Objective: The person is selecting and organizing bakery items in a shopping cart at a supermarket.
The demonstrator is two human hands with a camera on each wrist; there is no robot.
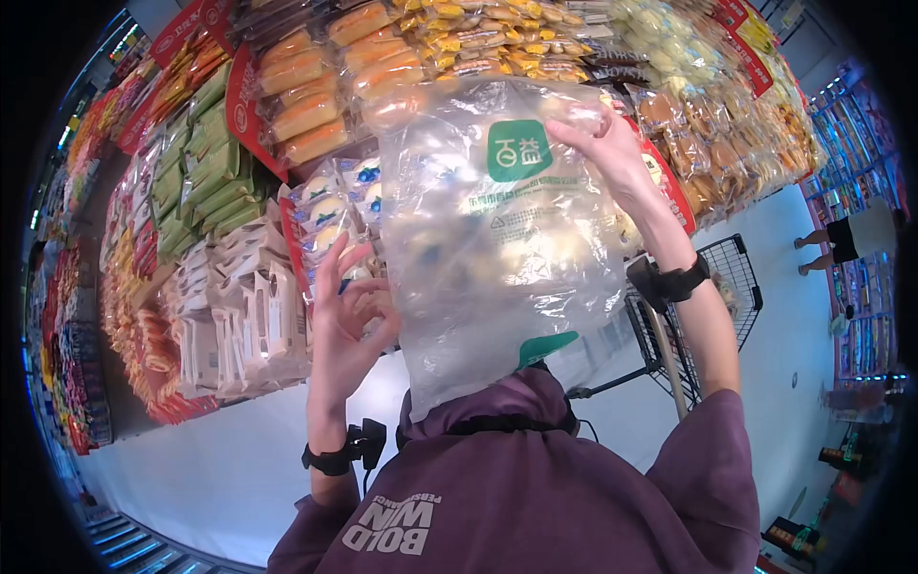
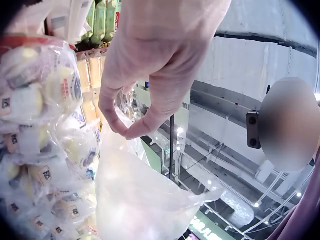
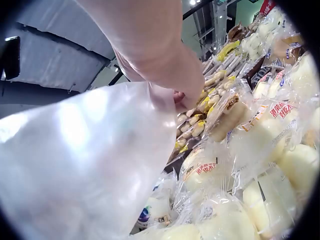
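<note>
A translucent plastic bag [image 1: 516, 230] with green printing hangs spread out in front of the purple shirt. My right hand [image 1: 612, 153] grips its upper right part, thumb lying over the printed face near the green logo. In the right wrist view, the bag [image 3: 85, 155] stretches away from under the right hand [image 3: 155, 60]. At the bag's left edge, my left hand [image 1: 352, 320] pinches the film. Thumb and index fingertips meet at the bag [image 2: 130, 185] in the left wrist view, below the left hand [image 2: 160, 55].
Wrapped buns [image 3: 270, 195] and packaged breads [image 1: 306, 96] are heaped on the display ahead. Green packets [image 1: 206, 172] and pale packets [image 1: 239, 316] lie at its left. A black wire shopping cart [image 1: 732, 277] stands at the right, and another person [image 1: 851, 239] is farther right.
</note>
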